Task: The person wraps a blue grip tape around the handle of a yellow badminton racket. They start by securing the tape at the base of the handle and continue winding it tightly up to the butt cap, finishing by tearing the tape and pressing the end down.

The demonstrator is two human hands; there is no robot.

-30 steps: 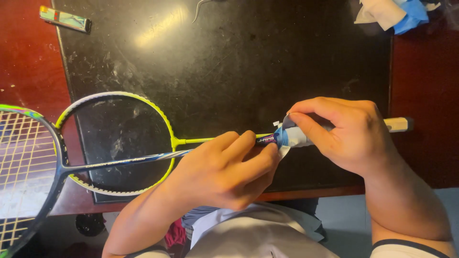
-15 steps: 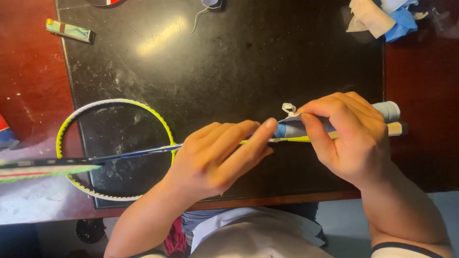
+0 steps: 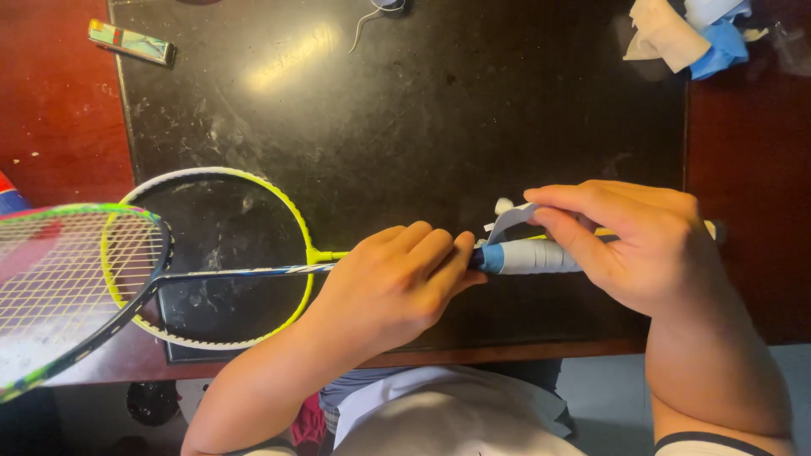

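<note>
My left hand (image 3: 397, 283) grips the thin dark shaft of a badminton racket (image 3: 76, 279) just before its handle, and the strung head sticks out to the left. My right hand (image 3: 629, 241) is wrapped around the handle's pale blue-white grip tape (image 3: 532, 256) and pinches a loose end of the tape (image 3: 511, 221) that curls up from it. Underneath lies a second racket with a yellow-green frame (image 3: 215, 181) flat on the black tabletop (image 3: 439, 110), its handle end poking out past my right hand.
A small green-and-white packet (image 3: 131, 42) lies at the far left of the table. Crumpled white and blue wrappings (image 3: 688, 34) sit at the far right corner. A thin cord (image 3: 372, 15) lies at the far edge. Red-brown wood (image 3: 51, 110) borders the black top.
The held racket has been turned about its shaft, from edge-on half a second ago to its strung face showing again. My right hand stays on the handle and now pinches the tape end.
</note>
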